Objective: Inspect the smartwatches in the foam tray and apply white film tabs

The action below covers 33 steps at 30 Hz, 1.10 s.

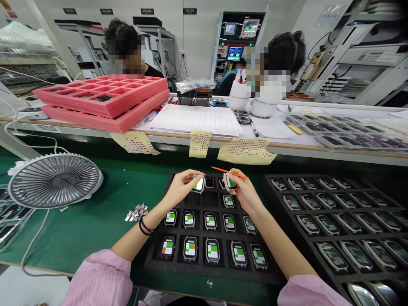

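A black foam tray (191,271) lies in front of me, its compartments holding several square watch bodies with lit green and white screens; a few show a red patch. My left hand (183,187) holds a watch body with a bright white screen (198,184) over the tray's back left part. In my right hand (244,191) is another watch body with a partly green screen (230,182), above the back row. An orange stick (219,169) also passes through the right hand's fingers. Between the hands, a dark-screened watch body (209,182) sits in a back-row compartment.
To the right stands a second black tray (287,219) full of watch bodies. A white fan (55,180) and small scraps (137,212) are on the left. Pink foam trays (108,102), papers (197,119) and white cups (239,95) occupy the raised shelf. Two people sit beyond it.
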Motion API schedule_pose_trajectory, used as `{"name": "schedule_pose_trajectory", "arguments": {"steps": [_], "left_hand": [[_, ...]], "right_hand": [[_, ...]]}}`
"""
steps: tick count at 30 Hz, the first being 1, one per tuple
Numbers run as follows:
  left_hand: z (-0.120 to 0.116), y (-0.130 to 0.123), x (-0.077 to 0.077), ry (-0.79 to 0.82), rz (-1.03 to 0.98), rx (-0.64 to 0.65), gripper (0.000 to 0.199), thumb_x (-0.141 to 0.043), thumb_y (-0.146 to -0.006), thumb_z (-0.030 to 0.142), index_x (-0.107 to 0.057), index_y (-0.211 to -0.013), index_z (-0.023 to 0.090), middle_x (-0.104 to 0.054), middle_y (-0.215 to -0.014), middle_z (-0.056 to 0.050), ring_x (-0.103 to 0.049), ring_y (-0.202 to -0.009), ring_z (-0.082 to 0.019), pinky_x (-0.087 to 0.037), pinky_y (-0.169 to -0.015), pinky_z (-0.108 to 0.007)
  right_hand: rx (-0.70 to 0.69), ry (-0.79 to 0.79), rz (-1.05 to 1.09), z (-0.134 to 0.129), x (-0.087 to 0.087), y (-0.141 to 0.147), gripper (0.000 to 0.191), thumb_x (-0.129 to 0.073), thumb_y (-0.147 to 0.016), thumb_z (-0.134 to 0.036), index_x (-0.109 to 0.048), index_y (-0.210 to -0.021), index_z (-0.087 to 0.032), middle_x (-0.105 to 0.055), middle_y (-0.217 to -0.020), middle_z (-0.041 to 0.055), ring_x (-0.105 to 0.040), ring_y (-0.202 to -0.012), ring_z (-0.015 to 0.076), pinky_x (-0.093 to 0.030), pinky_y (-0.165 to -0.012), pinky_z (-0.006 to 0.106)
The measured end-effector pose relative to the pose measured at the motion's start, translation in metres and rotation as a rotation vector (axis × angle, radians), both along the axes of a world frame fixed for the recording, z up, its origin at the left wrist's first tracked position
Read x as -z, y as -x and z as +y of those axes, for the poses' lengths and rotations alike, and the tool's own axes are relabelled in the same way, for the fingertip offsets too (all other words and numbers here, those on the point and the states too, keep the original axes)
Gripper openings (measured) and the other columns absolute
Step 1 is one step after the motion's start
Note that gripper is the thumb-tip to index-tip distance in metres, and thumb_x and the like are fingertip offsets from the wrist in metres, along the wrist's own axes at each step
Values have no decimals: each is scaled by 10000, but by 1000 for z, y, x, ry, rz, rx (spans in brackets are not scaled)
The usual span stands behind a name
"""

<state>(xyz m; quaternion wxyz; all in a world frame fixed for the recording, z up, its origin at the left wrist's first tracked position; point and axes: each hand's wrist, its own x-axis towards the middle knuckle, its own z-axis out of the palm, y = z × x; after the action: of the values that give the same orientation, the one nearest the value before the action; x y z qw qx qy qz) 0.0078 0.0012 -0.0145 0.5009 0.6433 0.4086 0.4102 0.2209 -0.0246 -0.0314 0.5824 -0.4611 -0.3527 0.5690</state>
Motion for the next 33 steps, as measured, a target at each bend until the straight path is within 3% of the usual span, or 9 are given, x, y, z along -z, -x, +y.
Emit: {"name": "schedule_pose_trajectory", "arguments": {"steps": [4,9,15,22,29,33], "left_hand": [[1,0,2,-26,28,45,393,-647,-813,427,-689,-1065,129,-581,-677,-9,-379,-480,-62,-292,-397,-186],[3,1,3,-40,49,102,492,-682,-775,374,-609,-1209,154,-669,-1026,-92,-565,-705,-137,-375,-407,-166],[5,3,2,-77,13,38,431,-717,-751,322,-638,-1144,164,-709,-1036,-86,-647,-843,-182,-515,-630,-226],[9,4,1,-52,-89,-116,309,-683,-762,380,-681,-966,149,-704,-903,-68,-605,-661,-122,-419,-483,-189],[10,2,1,25,-93,-255,256,-661,-754,403,-695,-811,155,-680,-772,-40,-538,-581,-104,-315,-420,-178],[11,1,3,80,-106,-235,321,-636,-774,469,-702,-820,158,-645,-742,-26,-481,-536,-85,-263,-400,-167]], "right_hand": [[-16,-1,-22,0,1,0,360,-823,-634,-387,-554,-812,-228,-556,-700,-42,-431,-520,70,-246,-399,169],[-92,-12,-52,1,1,0,386,-831,-630,-369,-565,-873,-230,-567,-748,-50,-425,-522,49,-215,-407,163],[-197,-45,-104,0,4,-2,449,-850,-611,-319,-544,-932,-251,-597,-814,-41,-436,-547,61,-220,-420,174],[-273,-106,-204,-3,5,-1,470,-839,-629,-235,-526,-978,-265,-615,-990,-10,-557,-786,124,-410,-601,215],[-246,-82,-251,-6,1,2,405,-800,-692,-326,-510,-970,-272,-621,-935,-18,-539,-707,121,-397,-544,216],[-214,-107,-242,-5,2,2,407,-810,-681,-323,-514,-954,-265,-608,-898,-20,-527,-699,114,-374,-520,202]]}}
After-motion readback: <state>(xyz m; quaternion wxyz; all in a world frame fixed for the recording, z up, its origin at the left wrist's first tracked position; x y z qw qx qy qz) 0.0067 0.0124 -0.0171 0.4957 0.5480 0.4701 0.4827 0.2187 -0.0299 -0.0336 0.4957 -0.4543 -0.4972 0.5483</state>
